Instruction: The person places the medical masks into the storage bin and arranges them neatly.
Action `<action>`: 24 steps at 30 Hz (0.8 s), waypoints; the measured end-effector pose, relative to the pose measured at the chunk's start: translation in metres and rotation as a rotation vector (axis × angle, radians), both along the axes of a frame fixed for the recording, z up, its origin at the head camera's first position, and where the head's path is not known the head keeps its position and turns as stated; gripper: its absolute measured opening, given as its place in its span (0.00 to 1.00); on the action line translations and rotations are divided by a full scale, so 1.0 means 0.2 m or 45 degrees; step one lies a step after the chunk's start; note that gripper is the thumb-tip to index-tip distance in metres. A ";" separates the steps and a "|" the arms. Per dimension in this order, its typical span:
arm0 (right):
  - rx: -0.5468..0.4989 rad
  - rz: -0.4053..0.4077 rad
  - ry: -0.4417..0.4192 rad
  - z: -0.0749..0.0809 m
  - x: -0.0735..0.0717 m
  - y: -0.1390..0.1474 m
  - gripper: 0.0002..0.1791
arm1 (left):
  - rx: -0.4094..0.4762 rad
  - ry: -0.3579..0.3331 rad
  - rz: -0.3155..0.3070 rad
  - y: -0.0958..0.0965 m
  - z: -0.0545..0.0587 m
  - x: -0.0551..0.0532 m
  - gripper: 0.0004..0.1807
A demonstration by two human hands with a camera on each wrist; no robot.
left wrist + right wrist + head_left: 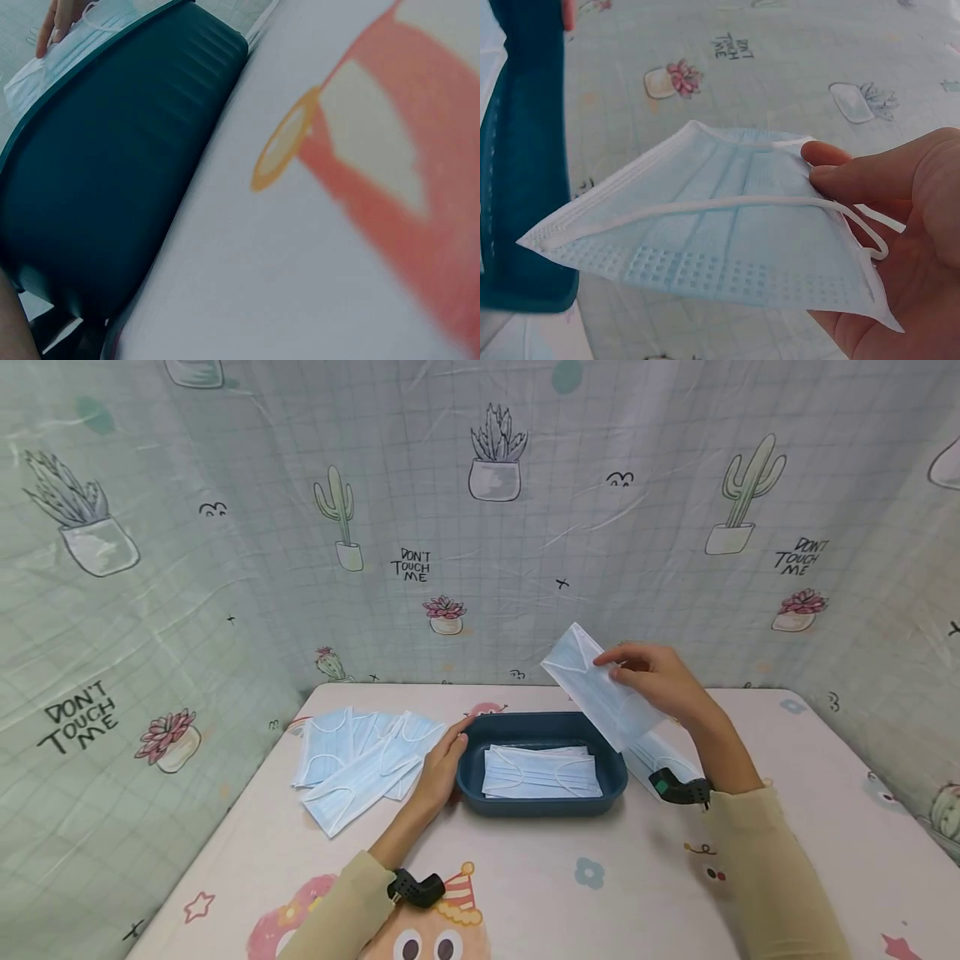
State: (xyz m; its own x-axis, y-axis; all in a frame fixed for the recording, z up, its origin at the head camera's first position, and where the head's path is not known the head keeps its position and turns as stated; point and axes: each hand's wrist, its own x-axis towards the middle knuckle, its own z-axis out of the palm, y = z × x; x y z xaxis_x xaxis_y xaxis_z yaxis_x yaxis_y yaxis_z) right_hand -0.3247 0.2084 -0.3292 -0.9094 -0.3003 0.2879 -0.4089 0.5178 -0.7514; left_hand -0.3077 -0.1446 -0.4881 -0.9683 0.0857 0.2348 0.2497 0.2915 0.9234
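Note:
A dark teal rectangular plastic bin [540,807] stands on the table, with a stack of light-blue pleated face masks [542,774] lying in it. My left hand [437,768] rests against the bin's left end, its fingers extended along the side near the rim. Above the bin's right end, my right hand [651,681] pinches one face mask [600,689] between thumb and fingertips. This mask hangs tilted in the air, and in the right wrist view its white ear loop [720,201] crosses the front. Part of the right palm is hidden behind it.
Several loose face masks [360,760] lie overlapping on the table left of the bin. Another mask [660,758] lies right of it, partly covered by the right hand's mask and wrist. A printed curtain [450,543] hangs behind the table [540,893].

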 end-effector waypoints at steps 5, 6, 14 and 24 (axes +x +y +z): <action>-0.017 0.012 -0.012 0.02 -0.01 -0.06 0.17 | 0.013 0.008 -0.008 0.00 -0.01 0.00 0.24; -0.022 0.017 -0.015 0.02 -0.01 -0.07 0.16 | 0.016 0.010 -0.011 0.00 -0.01 0.00 0.24; -0.048 0.040 -0.028 -0.02 -0.02 -0.13 0.15 | 0.048 -0.011 -0.016 0.02 0.00 0.01 0.25; -0.019 0.066 -0.037 -0.04 -0.03 -0.16 0.14 | -0.016 0.050 0.027 0.04 0.15 0.11 0.24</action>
State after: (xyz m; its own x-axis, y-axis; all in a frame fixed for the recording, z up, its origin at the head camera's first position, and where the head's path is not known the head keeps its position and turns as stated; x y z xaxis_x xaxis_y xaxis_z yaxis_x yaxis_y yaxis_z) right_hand -0.3315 0.1762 -0.3367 -0.9007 -0.3429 0.2667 -0.4130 0.4853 -0.7707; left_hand -0.2854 -0.1360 -0.4589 -0.9599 0.0687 0.2718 0.2795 0.3085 0.9092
